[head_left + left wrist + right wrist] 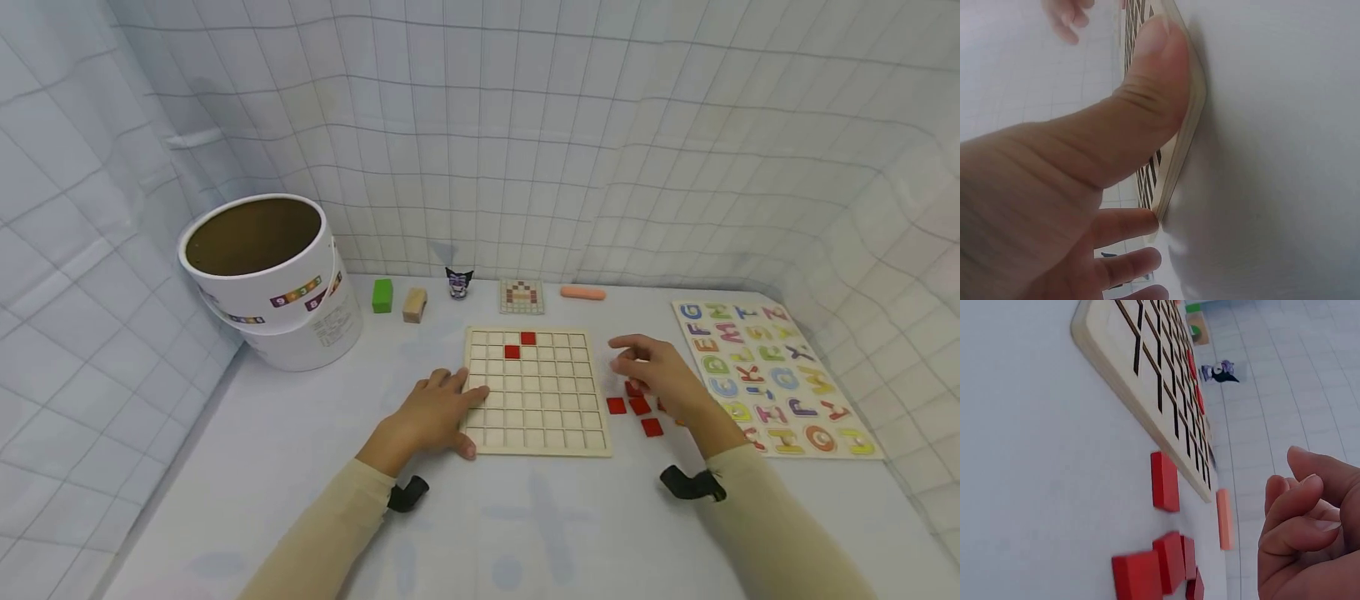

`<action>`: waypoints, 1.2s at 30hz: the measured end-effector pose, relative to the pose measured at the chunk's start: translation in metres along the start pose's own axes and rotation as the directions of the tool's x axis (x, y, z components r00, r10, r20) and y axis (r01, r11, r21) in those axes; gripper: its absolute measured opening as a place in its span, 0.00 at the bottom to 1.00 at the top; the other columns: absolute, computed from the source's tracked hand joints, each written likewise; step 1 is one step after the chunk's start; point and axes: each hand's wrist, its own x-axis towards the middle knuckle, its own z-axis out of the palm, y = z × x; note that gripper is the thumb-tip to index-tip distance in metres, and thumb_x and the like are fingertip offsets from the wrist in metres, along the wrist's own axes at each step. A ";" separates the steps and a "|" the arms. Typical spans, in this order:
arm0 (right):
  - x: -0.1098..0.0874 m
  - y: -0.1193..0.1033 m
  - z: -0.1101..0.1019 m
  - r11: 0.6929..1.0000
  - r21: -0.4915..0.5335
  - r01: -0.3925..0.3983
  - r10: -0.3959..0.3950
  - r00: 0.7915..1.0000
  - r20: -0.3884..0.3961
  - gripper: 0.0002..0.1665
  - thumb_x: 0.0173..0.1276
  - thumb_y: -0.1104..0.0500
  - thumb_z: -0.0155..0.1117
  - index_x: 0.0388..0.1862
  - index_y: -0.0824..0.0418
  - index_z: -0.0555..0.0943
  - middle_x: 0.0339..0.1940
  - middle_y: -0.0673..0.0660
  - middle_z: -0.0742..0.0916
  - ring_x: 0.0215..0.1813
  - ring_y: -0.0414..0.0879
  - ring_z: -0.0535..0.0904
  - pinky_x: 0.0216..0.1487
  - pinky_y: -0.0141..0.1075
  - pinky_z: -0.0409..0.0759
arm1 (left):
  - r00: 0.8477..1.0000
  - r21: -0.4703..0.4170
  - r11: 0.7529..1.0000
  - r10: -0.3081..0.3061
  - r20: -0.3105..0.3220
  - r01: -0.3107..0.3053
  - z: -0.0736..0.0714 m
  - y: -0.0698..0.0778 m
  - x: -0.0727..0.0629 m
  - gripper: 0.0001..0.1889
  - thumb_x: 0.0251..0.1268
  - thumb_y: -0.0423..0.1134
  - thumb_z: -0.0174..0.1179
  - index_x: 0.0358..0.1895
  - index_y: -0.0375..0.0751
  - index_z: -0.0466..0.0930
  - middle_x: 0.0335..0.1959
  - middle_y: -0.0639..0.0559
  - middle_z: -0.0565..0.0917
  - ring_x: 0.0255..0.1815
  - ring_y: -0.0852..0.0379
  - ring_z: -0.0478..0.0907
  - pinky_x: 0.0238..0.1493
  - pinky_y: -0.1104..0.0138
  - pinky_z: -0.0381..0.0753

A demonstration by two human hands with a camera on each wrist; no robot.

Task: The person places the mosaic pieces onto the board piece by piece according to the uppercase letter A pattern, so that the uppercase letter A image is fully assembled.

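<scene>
The wooden grid board (536,384) sits on the counter (480,492) in front of the person, and I'd call the work barely begun: only two red tiles (512,352) lie in its squares, one in the far row, the other a row nearer and one column to the left, corner to corner. Every other square I can make out is bare.

The left hand (435,412) rests at the board's left side, fingers spread and extended, its thumb on the near-left corner; it presses there, to steady it, I suppose, and grasps nothing. The right hand (660,375) hovers off the board's right side, fingers loosely bent, with nothing that I can see between them.

Under that hand, just right of the board, lie the loose red tiles (652,427), plainly unplaced. The arm hides part of the pile, and something orange peeks out, so I can't count what is left.

Beyond the board's far edge are a small patterned card (521,297), an orange stick (582,293), a little figurine (459,283), a wooden block (415,305) and a green block (382,296). A bucket (300,325) stands far left of the board, a letter board (776,396) to its right.
</scene>
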 end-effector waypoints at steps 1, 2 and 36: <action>-0.005 0.004 -0.005 1.000 0.010 -0.017 0.018 1.000 -0.011 0.30 0.74 0.53 0.66 0.70 0.60 0.73 0.43 0.58 0.77 0.24 0.45 0.67 0.25 0.36 0.67 | 1.000 0.003 1.000 -0.004 0.000 0.004 0.000 0.000 -0.001 0.52 0.45 0.59 0.78 0.78 0.56 0.66 0.81 0.38 0.58 0.78 0.34 0.55 0.73 0.40 0.59; -0.009 0.007 -0.009 0.999 0.022 -0.038 0.039 0.999 -0.017 0.30 0.74 0.52 0.67 0.70 0.60 0.73 0.43 0.57 0.78 0.24 0.45 0.67 0.24 0.36 0.67 | 1.000 0.003 1.000 -0.006 -0.001 0.006 0.000 0.000 -0.001 0.52 0.45 0.59 0.78 0.78 0.56 0.66 0.81 0.39 0.58 0.78 0.34 0.55 0.73 0.41 0.60; -0.025 0.021 0.016 0.835 -0.546 0.065 -0.060 0.998 0.027 0.13 0.68 0.64 0.69 0.50 0.58 0.84 0.45 0.56 0.85 0.45 0.51 0.77 0.45 0.45 0.81 | 0.999 0.008 1.000 0.028 -0.040 -0.028 0.003 -0.004 -0.002 0.52 0.44 0.60 0.77 0.78 0.57 0.66 0.81 0.38 0.58 0.76 0.34 0.59 0.69 0.39 0.64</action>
